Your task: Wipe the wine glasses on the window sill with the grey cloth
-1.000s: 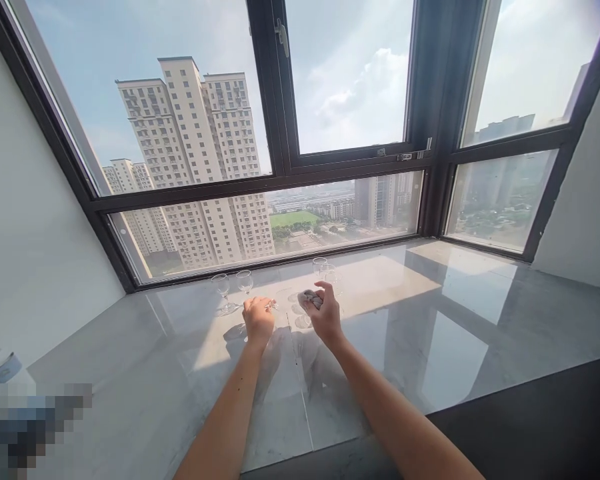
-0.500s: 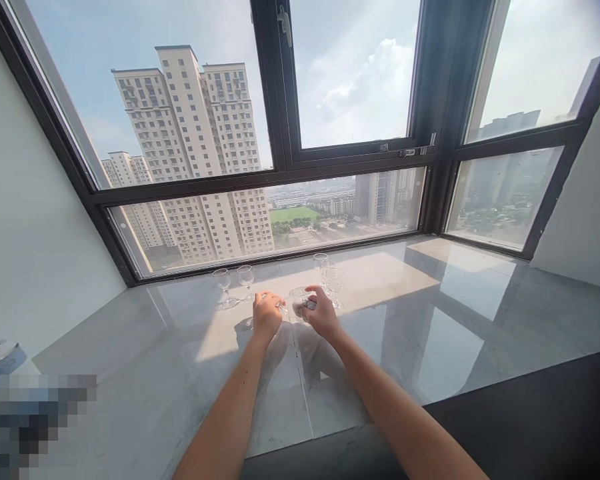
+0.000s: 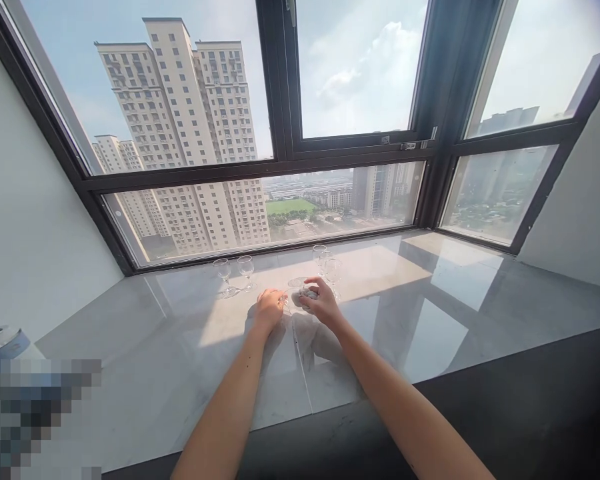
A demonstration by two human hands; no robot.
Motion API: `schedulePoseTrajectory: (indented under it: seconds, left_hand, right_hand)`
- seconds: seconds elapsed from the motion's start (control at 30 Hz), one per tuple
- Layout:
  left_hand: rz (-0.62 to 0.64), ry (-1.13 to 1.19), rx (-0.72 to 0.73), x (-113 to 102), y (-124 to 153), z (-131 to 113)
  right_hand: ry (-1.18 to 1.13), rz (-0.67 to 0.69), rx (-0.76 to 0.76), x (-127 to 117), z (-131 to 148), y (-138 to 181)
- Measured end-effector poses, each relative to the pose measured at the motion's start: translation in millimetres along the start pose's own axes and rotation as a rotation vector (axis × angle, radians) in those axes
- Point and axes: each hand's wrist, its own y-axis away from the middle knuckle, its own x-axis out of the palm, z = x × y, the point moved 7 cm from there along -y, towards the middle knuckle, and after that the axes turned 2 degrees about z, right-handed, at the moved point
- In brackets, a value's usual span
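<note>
A clear stemmed glass point(image 3: 297, 285) is between my two hands over the pale marble sill point(image 3: 430, 313). My left hand point(image 3: 269, 310) is closed around its stem. Pressed against the glass's bowl is a small grey cloth point(image 3: 310, 294), which my right hand point(image 3: 321, 303) grips. Two more stemmed glasses point(image 3: 234, 275) stand upright to the left near the window. Another pair of glasses point(image 3: 327, 267) stands just behind my right hand.
A dark-framed window point(image 3: 280, 160) runs along the back of the sill, with white walls at both sides. A round blue-and-white object point(image 3: 0, 340) sits at the far left. A dark floor edge point(image 3: 530, 407) borders the sill in front.
Both hands have moved forward toward the window with the glass and cloth, and the view has tilted down a little. The standing glasses have not moved.
</note>
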Motion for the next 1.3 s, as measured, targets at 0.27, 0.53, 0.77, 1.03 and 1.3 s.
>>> schedulePoseTrajectory:
  seconds: [0.27,0.53,0.77,1.03,1.3]
  left_hand:
    - [0.013,0.189,-0.041,1.6,1.7,1.7]
    - [-0.062,0.310,-0.047,6.9,-4.6,6.5]
    - [-0.144,0.364,-0.003,-0.1,-3.8,6.1]
    - [-0.062,0.605,0.007,7.7,-4.7,-3.9]
    - [-0.066,0.400,0.033,12.0,-4.1,-10.3]
  right_hand:
    - [0.159,-0.340,-0.171,-10.7,14.9,11.6]
    - [0.244,-0.563,-0.249,-24.6,23.2,16.1]
    - [0.281,-0.476,-0.129,-25.2,9.6,10.4]
    - [0.302,-0.371,-0.113,-12.8,4.4,5.8]
    - [0.036,-0.162,-0.061,2.0,9.0,5.4]
